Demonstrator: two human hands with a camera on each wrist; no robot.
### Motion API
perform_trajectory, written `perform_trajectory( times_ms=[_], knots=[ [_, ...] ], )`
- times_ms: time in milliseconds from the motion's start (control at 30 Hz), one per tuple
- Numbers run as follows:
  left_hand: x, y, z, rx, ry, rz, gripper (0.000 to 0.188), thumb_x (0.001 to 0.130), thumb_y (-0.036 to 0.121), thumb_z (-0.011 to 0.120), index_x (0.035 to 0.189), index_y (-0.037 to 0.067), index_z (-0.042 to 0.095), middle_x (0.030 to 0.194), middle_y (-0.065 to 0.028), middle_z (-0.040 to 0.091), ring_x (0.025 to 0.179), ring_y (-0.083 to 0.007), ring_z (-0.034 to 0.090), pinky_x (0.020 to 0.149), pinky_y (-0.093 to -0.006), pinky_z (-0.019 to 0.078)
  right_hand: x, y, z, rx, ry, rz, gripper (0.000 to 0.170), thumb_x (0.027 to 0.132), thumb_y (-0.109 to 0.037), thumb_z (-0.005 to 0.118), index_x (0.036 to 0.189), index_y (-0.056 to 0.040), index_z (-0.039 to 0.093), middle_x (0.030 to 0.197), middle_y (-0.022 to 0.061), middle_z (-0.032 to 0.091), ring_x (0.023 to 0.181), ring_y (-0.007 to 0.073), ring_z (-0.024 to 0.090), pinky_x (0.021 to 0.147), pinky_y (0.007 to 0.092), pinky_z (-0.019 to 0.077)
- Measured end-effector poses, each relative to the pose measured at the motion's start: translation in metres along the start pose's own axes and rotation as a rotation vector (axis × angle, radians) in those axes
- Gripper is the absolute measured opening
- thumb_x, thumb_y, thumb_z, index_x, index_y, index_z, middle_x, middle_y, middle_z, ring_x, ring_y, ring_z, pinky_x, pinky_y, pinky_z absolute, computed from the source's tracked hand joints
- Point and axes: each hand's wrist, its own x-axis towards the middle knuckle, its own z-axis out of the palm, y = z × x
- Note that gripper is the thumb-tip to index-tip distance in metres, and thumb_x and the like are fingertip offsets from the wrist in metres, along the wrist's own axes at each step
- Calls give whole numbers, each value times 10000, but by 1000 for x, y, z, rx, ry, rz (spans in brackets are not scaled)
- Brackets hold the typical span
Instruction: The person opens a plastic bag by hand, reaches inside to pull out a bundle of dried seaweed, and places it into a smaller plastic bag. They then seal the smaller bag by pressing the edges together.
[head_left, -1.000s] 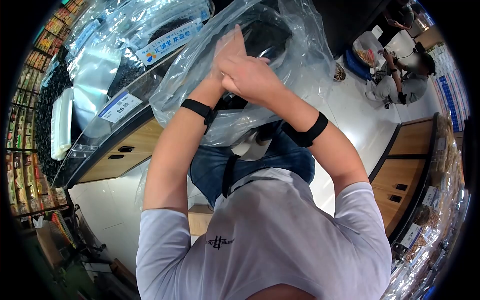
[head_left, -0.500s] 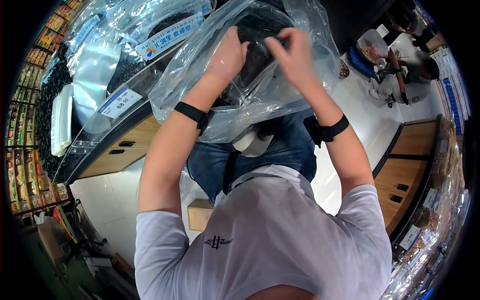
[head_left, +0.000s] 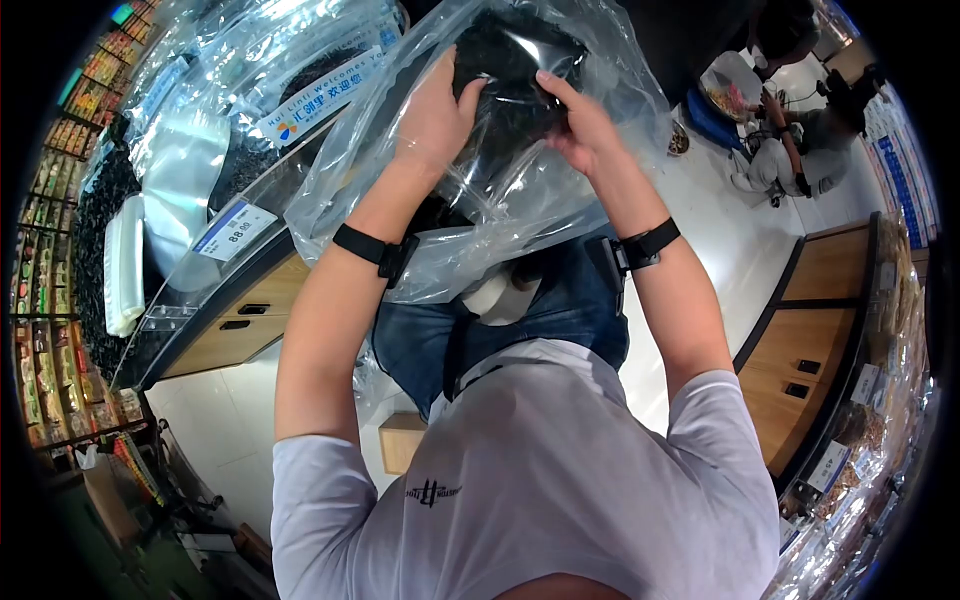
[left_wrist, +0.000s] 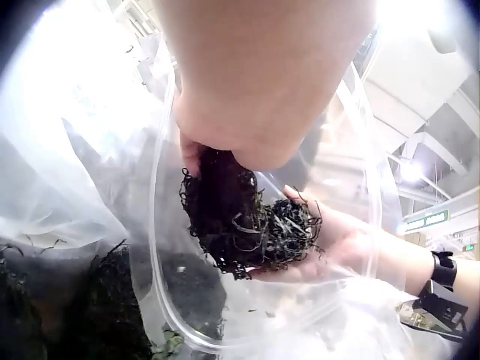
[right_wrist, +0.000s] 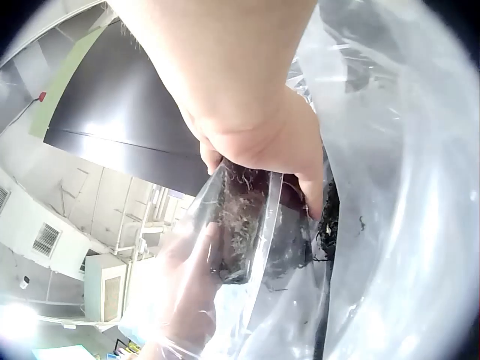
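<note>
Both hands are at the mouth of a large clear plastic bag point(head_left: 520, 225), holding a clump of dark, curly dried seaweed point(left_wrist: 244, 221) between them. The left hand point(head_left: 435, 125) grips it from the left, its thumb toward the middle. From the opposite side the right hand point(head_left: 590, 125) holds the clump, thumb on top and fingers underneath. In the left wrist view, curly shreds lie against the right palm. The right wrist view shows a flat dark side of the clump point(right_wrist: 241, 221) below the right hand, with clear plastic across it.
On the left, a counter bin holds dark dried goods point(head_left: 95, 230), a roll of clear bags point(head_left: 125, 265) and a price tag point(head_left: 235, 230). Wooden cabinets point(head_left: 800, 345) stand at right. Behind them a seated person point(head_left: 800, 160) works near a blue tub point(head_left: 715, 130).
The right hand, earlier crossed over the left hand, has moved away to the right and come down on the far side of the clump. The left hand has turned slightly, thumb inward.
</note>
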Motion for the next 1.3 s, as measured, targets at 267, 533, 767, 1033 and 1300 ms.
perform_trajectory(
  times_ms=[267,533,767,1033,1300],
  knots=[
    [-12,-8,4,95,-67,133,715,953,315,658,1432,-126,362,1376,-350,490,1283,-481,487,1070,-462,427,5,9,-8,2,159,-143,587,770,-120,858,1182,27,466,1045,151,635,864,246,704,699,375,622],
    [-43,25,-29,498,-229,391,675,936,149,624,1444,-168,313,1519,-383,279,1389,-478,387,1145,-432,377,6,-7,-16,18,163,-129,368,864,-155,780,1151,13,622,1042,106,700,891,225,714,778,360,608],
    [-31,26,-117,121,-739,201,317,915,130,639,1209,15,670,1146,-201,694,1026,-303,693,894,-394,541,-5,-7,-16,8,177,-240,372,823,-35,794,1140,27,609,1017,127,687,825,239,713,691,373,621],
    [3,4,-104,-40,-356,-290,359,920,327,693,1085,11,733,894,-114,736,860,-157,694,780,-294,532,-11,6,-9,-4,209,-446,430,806,-21,806,1186,0,606,1102,103,686,957,204,682,841,335,550],
    [41,-7,-60,-163,-524,-317,1136,688,596,837,1471,-95,391,1447,-307,480,1360,-382,476,1111,-428,395,-29,18,-4,24,109,-348,444,864,-39,751,1273,4,581,1204,115,664,1053,213,660,924,341,533]
  ],
)
